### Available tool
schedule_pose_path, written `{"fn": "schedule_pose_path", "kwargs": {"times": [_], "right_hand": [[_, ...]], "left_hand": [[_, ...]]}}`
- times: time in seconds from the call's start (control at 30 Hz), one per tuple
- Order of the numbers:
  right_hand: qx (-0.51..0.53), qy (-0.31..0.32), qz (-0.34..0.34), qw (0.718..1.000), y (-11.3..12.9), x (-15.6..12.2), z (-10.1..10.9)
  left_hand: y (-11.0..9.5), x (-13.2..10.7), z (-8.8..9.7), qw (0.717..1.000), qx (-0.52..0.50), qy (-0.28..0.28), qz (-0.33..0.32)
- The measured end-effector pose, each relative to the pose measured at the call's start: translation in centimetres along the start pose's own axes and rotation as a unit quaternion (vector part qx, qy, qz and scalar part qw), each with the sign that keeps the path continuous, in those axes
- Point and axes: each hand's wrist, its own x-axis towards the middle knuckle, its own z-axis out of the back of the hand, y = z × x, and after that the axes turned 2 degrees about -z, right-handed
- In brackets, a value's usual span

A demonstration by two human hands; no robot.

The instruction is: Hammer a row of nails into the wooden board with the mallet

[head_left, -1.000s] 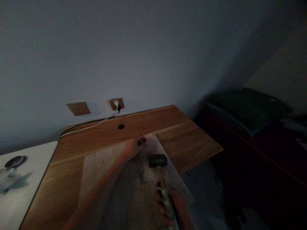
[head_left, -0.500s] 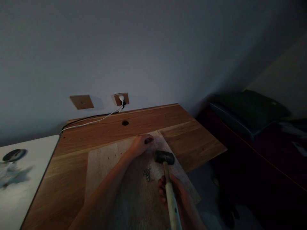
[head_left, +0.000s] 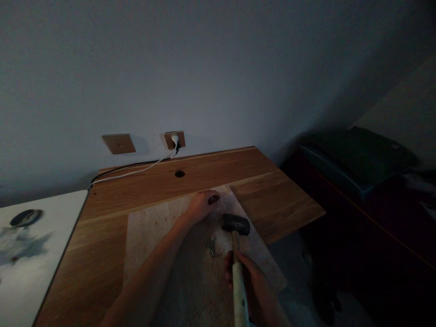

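Observation:
My right hand (head_left: 250, 272) is wrapped round the handle of a mallet (head_left: 235, 224) with a dark, thick head and a pale grip. The head is over the right part of a pale wooden board (head_left: 145, 247). Near the board's far edge, my left hand (head_left: 203, 204) rests with its fingers curled together; what they pinch, if anything, is too dark and small to make out. Between my hands lies a small pile of metal nails or screws (head_left: 210, 245). Several small dark dots form a row on the board, left of my left hand.
The board lies on a wooden desk (head_left: 112, 236) with a round cable hole. White and black cables run along the wall to a socket (head_left: 174, 140). A white surface (head_left: 64, 213) adjoins on the left. A dark green cushion-like thing (head_left: 361, 156) is at the right.
My right hand has shifted slightly up along the mallet's handle, and the handle stands a little straighter. My left hand stays in place on the board. The whole view has shifted slightly.

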Motion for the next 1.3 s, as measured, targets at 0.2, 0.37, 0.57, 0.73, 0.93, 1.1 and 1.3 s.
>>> {"fn": "schedule_pose_path", "kwargs": {"times": [0.2, 0.37, 0.57, 0.73, 0.93, 1.1, 1.3], "right_hand": [[-0.263, -0.032, 0.179, 0.948, 1.9, -0.1, 1.3], [-0.345, 0.006, 0.214, 0.914, 2.5, 0.2, 1.8], [-0.418, -0.002, 0.278, 0.865, 2.1, 0.1, 1.2], [-0.451, -0.019, 0.308, 0.837, 2.1, 0.2, 1.2], [-0.536, -0.044, 0.413, 0.735, 4.4, 0.8, 4.7], [-0.59, -0.095, 0.499, 0.627, 5.0, 3.1, 9.5], [-0.617, -0.119, 0.493, 0.602, 3.1, 4.2, 9.7]], "left_hand": [[-0.2, 0.1, 0.0, 1.0, 0.011, -0.014, -0.008], [-1.6, -1.9, 2.3, 0.995, 0.095, 0.017, -0.025], [-5.0, -8.7, 5.0, 0.964, 0.244, 0.073, -0.074], [-6.4, -13.5, 3.9, 0.964, 0.25, 0.079, -0.051], [-7.5, -21.4, 4.0, 0.961, 0.275, 0.013, -0.013], [-6.5, -28.4, 3.6, 0.918, 0.392, -0.035, -0.036], [-7.2, -29.1, 3.0, 0.898, 0.437, -0.045, -0.018]]}}
